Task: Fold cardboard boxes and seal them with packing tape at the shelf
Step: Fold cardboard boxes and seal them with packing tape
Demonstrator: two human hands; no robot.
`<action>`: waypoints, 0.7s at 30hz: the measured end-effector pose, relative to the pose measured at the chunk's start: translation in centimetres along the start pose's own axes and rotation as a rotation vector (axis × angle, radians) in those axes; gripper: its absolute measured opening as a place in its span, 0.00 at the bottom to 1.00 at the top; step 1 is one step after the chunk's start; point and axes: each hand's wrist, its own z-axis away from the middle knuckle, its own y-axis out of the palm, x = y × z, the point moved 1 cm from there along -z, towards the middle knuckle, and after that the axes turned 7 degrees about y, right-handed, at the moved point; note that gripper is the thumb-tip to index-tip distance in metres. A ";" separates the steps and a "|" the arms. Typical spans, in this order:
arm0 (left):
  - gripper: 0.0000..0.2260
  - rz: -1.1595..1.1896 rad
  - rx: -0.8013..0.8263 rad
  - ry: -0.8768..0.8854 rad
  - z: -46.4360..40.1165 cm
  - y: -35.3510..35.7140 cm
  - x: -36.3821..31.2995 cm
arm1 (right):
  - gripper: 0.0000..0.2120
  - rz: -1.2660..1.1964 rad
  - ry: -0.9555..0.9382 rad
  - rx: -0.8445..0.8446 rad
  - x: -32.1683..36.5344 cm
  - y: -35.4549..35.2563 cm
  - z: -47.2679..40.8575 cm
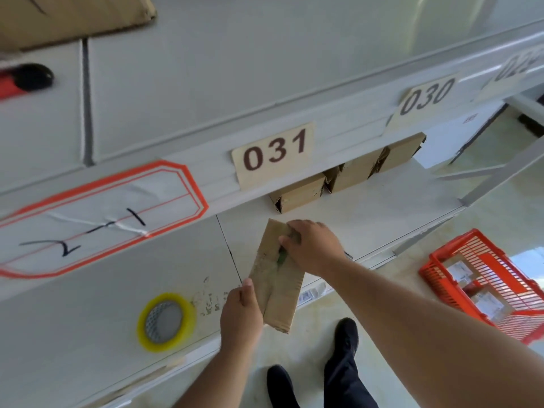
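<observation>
A small brown cardboard box (276, 284) lies on the lower white shelf (88, 319), its near end hanging over the shelf's front edge. My left hand (240, 316) grips the box's near left side, thumb up along its edge. My right hand (313, 245) lies over the far end, fingers curled over the top where the flaps meet. A roll of clear packing tape with a yellow rim (165, 321) lies flat on the shelf to the left of the box.
Three folded cardboard boxes (347, 172) stand in a row further back under the labels 031 and 030. An orange plastic basket (488, 284) with packages sits on the floor at right. Flat cardboard (70, 16) and a red-and-black tool (26, 79) lie on the upper shelf.
</observation>
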 end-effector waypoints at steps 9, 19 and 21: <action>0.14 0.364 0.021 -0.086 -0.8 -2.6 -2.6 | 0.10 0.132 -0.612 -0.543 1.4 4.2 8.8; 0.24 0.077 0.123 0.144 -2.1 -4.2 -5.5 | 0.26 0.246 -0.576 -0.227 1.2 5.8 11.8; 0.25 0.054 0.127 0.147 -2.0 -4.3 -5.6 | 0.28 0.278 -0.550 -0.196 1.2 5.4 11.8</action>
